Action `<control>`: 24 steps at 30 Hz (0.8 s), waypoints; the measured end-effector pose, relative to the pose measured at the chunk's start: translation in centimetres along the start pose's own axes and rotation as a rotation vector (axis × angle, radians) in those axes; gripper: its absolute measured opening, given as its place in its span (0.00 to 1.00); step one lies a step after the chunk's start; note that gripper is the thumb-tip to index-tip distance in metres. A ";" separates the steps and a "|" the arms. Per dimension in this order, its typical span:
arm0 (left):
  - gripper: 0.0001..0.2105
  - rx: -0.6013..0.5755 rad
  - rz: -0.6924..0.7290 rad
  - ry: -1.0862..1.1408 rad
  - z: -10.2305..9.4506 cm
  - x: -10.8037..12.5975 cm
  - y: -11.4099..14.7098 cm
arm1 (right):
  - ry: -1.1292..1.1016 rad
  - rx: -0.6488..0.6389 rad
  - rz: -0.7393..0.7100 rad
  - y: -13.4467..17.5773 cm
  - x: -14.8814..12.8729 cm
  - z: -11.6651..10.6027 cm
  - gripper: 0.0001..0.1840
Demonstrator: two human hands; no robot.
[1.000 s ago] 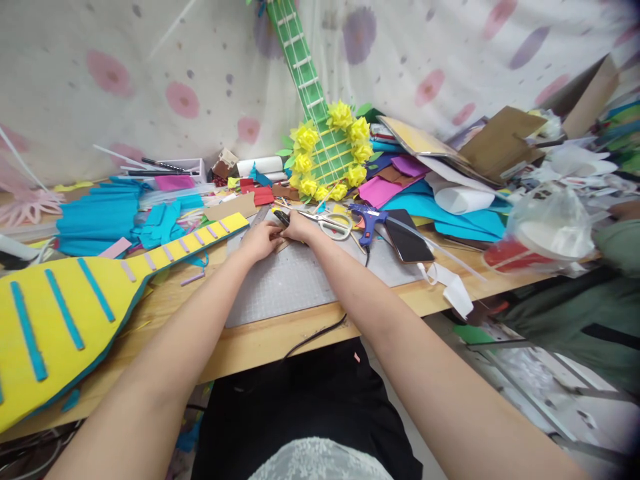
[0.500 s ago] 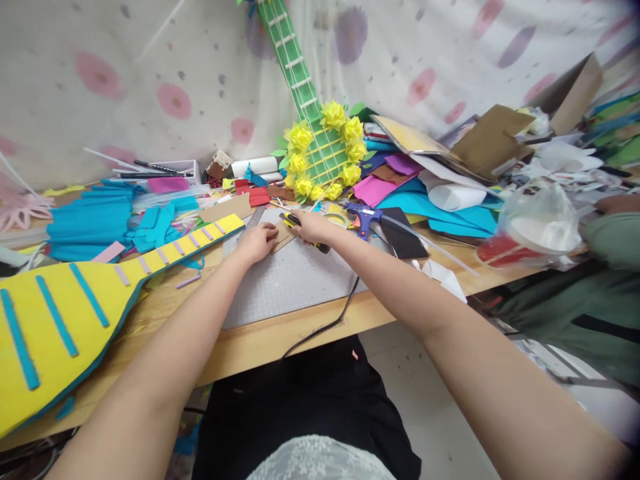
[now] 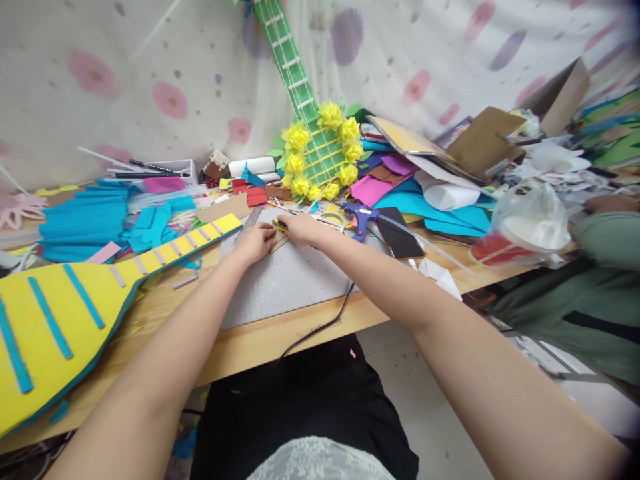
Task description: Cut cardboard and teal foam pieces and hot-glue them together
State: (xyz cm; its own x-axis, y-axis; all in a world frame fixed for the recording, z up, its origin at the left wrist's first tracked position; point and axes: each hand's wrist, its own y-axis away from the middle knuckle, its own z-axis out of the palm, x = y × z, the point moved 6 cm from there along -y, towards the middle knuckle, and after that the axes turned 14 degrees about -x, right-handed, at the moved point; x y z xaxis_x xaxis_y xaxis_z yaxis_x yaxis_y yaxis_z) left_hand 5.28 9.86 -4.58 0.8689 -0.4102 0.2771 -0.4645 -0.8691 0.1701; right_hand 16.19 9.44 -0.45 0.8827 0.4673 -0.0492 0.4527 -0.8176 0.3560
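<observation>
On the grey cutting mat [image 3: 295, 283], my left hand [image 3: 256, 244] presses a small piece of brown cardboard [image 3: 281, 241] down with curled fingers. My right hand [image 3: 300, 230] is closed around a yellow and black utility knife [image 3: 281, 225], whose front end shows just left of the fingers. The two hands are close together, the knife over or beside the cardboard; its blade is too small to make out. A metal ruler [image 3: 254, 217] lies at the mat's upper left edge, beyond my left hand. Scissors [image 3: 334, 219] rest just past my right hand.
A blue glue gun [image 3: 361, 219] and a phone [image 3: 400, 233] lie to the right. A yellow paper instrument [image 3: 65, 307] covers the left side; a green one with yellow flowers [image 3: 300, 100] leans at the back. A black cable [image 3: 320, 327] crosses the front edge. Another person's sleeve [image 3: 605, 237] is at right.
My right hand has shifted slightly left with the knife, closer to my left hand. The knife's rear end, visible below the wrist before, is now hidden. The view has moved a little.
</observation>
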 end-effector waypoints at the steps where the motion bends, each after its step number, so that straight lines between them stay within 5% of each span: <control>1: 0.17 0.001 0.002 0.004 0.0 0.0 0.0 | 0.002 -0.005 0.005 0.0 0.0 0.0 0.22; 24: 0.16 -0.028 -0.044 0.050 0.2 -0.1 -1.0 | 0.173 -0.192 0.015 0.1 -1.6 -1.0 0.26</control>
State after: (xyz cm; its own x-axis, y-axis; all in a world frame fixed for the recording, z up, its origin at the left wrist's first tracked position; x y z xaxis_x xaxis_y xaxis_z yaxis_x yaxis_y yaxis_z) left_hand 5.70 10.70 -4.97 0.8793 -0.3566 0.3156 -0.4312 -0.8776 0.2097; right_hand 14.68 8.93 0.59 0.8468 0.5200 0.1123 0.3930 -0.7537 0.5268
